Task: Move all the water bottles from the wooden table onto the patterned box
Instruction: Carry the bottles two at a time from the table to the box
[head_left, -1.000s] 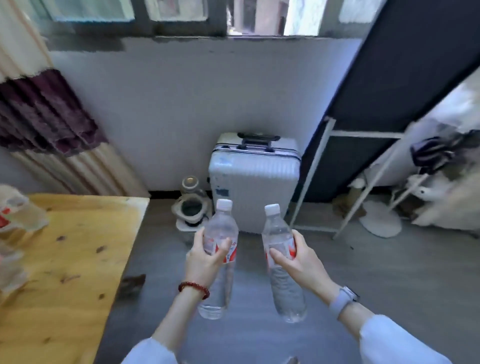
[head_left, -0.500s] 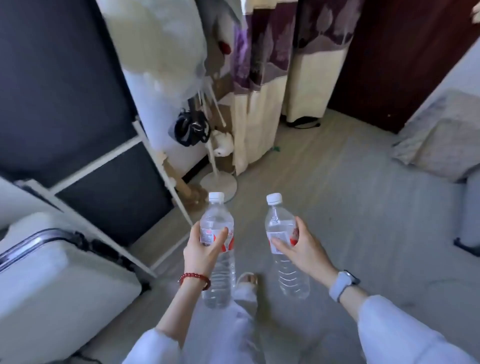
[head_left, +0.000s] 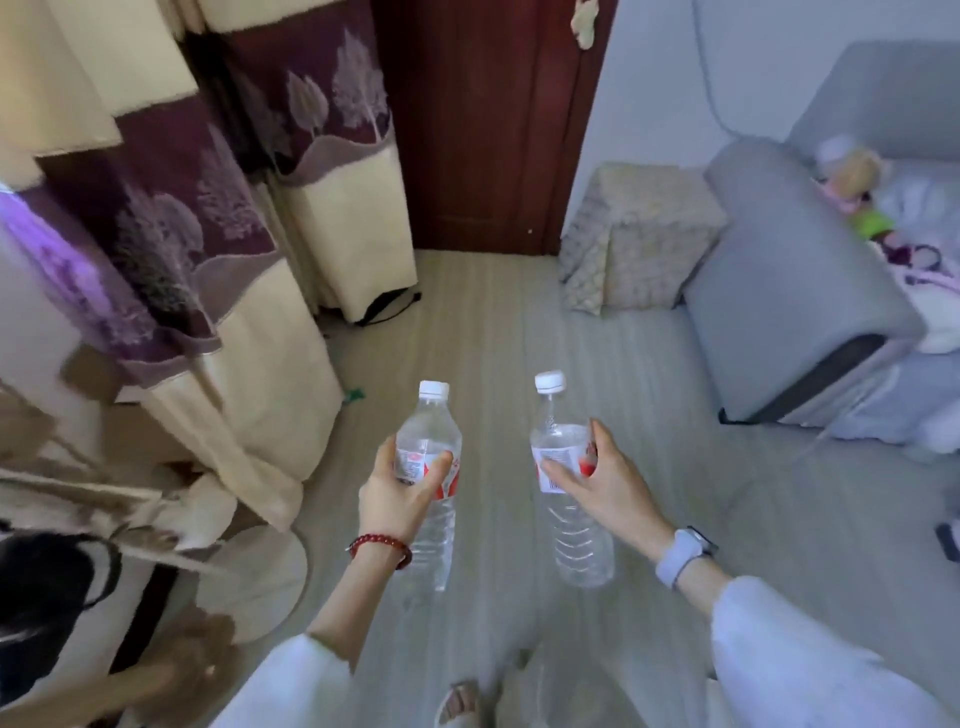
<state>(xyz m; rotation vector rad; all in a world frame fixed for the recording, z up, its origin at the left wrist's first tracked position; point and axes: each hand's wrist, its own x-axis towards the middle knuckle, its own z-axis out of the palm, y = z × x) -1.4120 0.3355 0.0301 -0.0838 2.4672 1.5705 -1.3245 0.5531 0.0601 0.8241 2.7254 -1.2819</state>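
left hand (head_left: 397, 496): wrapped round the label band of the left bottle (head_left: 428, 467), thumb across the front, fingers behind. Firm grasp, nothing loose afaict.
right hand (head_left: 605, 486): same deal on the right bottle (head_left: 563, 467), thumb on the barcode side, index finger up along the far side of the shoulder.
bottles: both carried in the air over the floor (head_left: 467, 322), not resting on anything. Caps up and leaning a bit away from the person, bases hanging below the hands. Side by side, a gap between them, not touching.
target: patterned box (head_left: 639, 234) sits ahead and to the right, against the wall (head_left: 649, 104), just beside the arm of the grey sofa (head_left: 779, 291). Top looks flat, nothing standing on it that I can see.
key relation: box lies fwd-right of both hands, well apart from them. Right hand is the nearer one, so imo that bottle gets there first; the left one has to cross further over.
long axis: bottles are already near upright, so no flipping needed, just straighten the tilt and set the bases down flat.
stage: mid-carry I'd say. Wooden table isn't in view so can't tell how many bottles are left on it.
watch out: the box top looks like soft fabric, tall thin bottles could wobble. Prob worth spacing them apart when they go down.
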